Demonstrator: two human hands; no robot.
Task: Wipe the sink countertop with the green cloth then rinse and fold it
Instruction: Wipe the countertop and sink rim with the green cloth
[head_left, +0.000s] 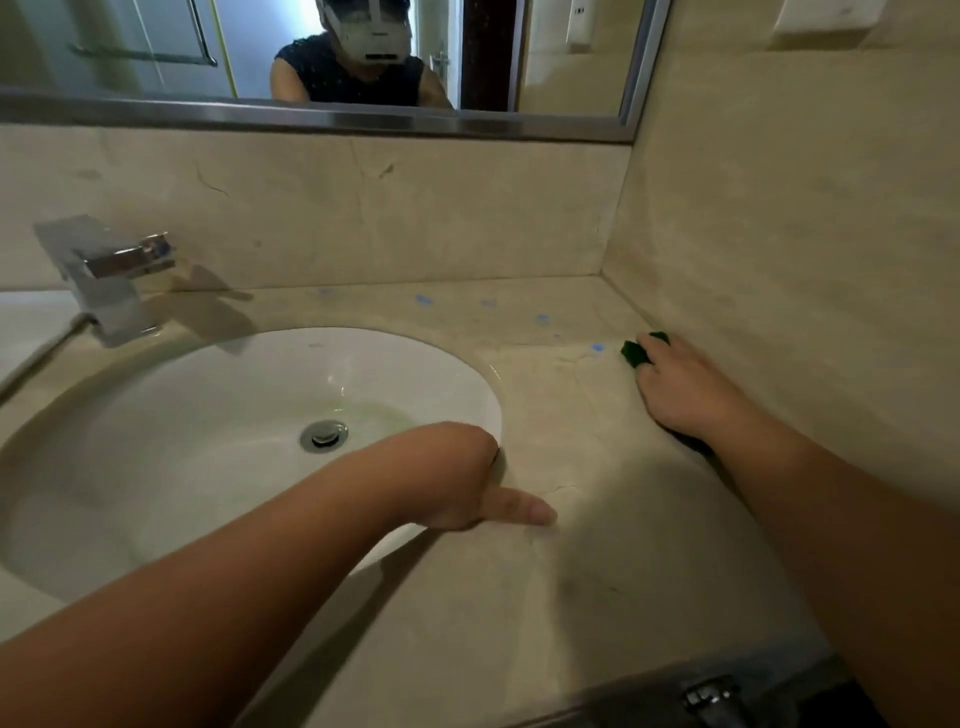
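item, green cloth (638, 354): we press it flat under our right hand (680, 392) in the countertop (571, 571) corner by the side wall, blue spots (596, 347) lying just left of it, while our left hand (467, 478), empty, rests spread on the sink (156, 415) rim.

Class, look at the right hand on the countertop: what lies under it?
A green cloth pokes out beyond the right hand, pressed on the countertop. Most of the cloth is covered by the hand.
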